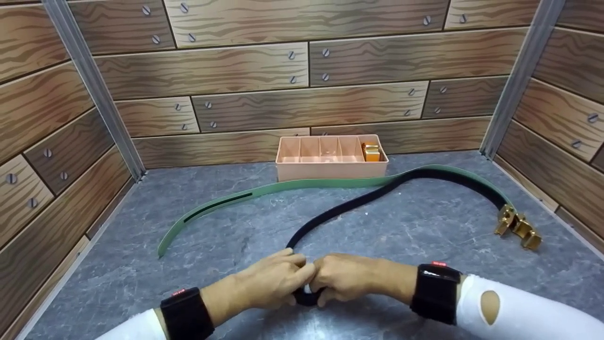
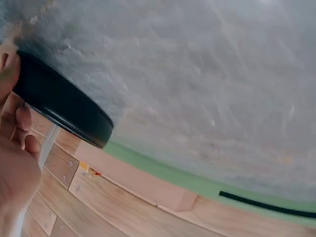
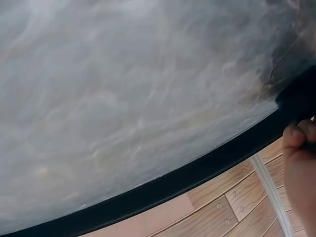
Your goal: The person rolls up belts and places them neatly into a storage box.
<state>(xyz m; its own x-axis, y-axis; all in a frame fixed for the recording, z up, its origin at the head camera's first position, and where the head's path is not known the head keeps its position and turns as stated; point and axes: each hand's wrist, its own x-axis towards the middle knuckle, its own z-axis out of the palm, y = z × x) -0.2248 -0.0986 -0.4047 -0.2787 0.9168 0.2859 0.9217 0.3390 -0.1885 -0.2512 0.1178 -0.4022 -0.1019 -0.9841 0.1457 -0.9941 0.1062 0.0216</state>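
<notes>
A long belt strap, black (image 1: pixel 349 204) on one face and green (image 1: pixel 325 183) on the other, lies on edge across the table. Its near end is coiled between both hands at the front. The left hand (image 1: pixel 276 278) grips the coil from the left and the right hand (image 1: pixel 347 277) from the right, their fingers meeting over it. In the left wrist view a black loop (image 2: pixel 64 101) comes out of the left hand (image 2: pixel 17 153). In the right wrist view the black strap (image 3: pixel 187 177) runs to the fingers of the right hand (image 3: pixel 301 163).
A pink divided tray (image 1: pixel 330 171) stands at the back, with gold pieces (image 1: pixel 372 153) in its right compartment. Gold metal clasps (image 1: pixel 519 227) lie at the right, by the strap's bend. Wood-patterned walls (image 1: pixel 302 108) enclose the grey table (image 1: pixel 226 236) at the back and sides.
</notes>
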